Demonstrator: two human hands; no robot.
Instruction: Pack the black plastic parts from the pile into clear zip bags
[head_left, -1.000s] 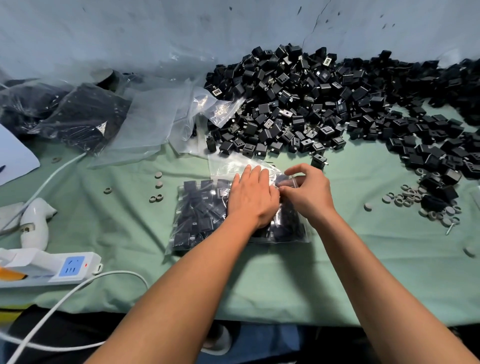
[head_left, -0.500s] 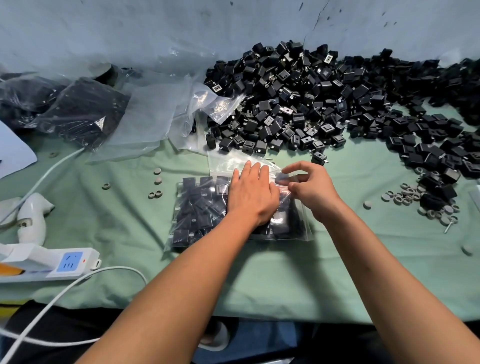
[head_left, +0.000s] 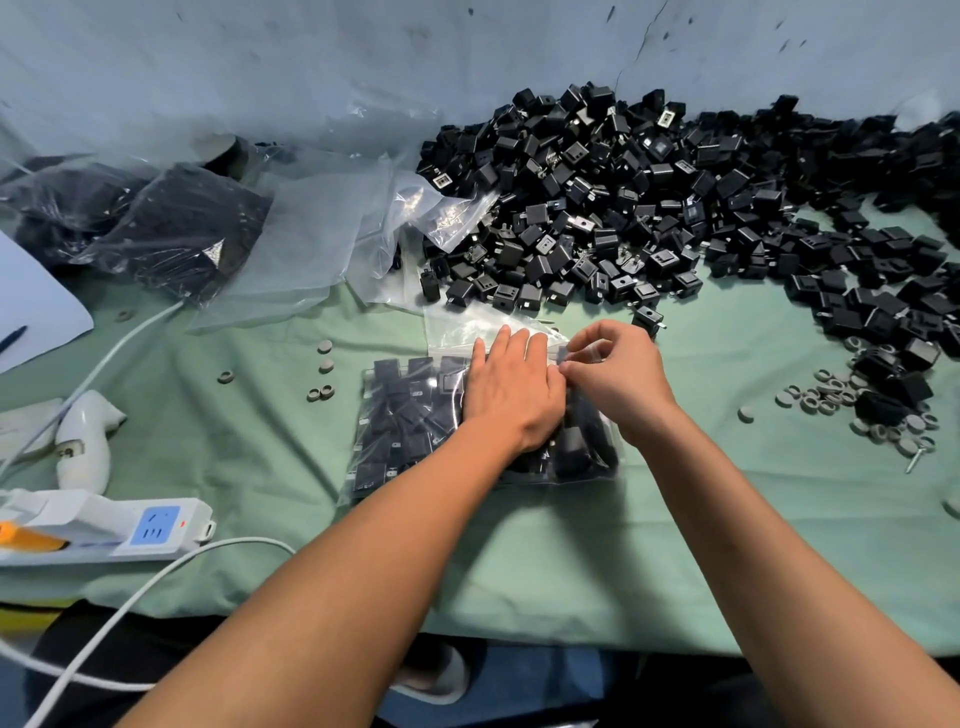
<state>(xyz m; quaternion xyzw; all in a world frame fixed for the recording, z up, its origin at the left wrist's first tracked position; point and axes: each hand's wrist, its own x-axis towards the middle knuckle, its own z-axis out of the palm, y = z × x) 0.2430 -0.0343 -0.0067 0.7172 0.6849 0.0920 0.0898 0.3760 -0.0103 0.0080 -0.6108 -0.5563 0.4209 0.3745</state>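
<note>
Left hand (head_left: 511, 392) presses flat on the filled zip bag (head_left: 410, 421); right hand (head_left: 615, 374) pinches its top edge, fingertips partly hidden

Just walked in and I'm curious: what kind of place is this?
Probably a small workshop's packing bench. A big pile of identical black parts lies on a green cloth, filled bags are stacked at the left, and the hands work on another bag of parts.
</note>
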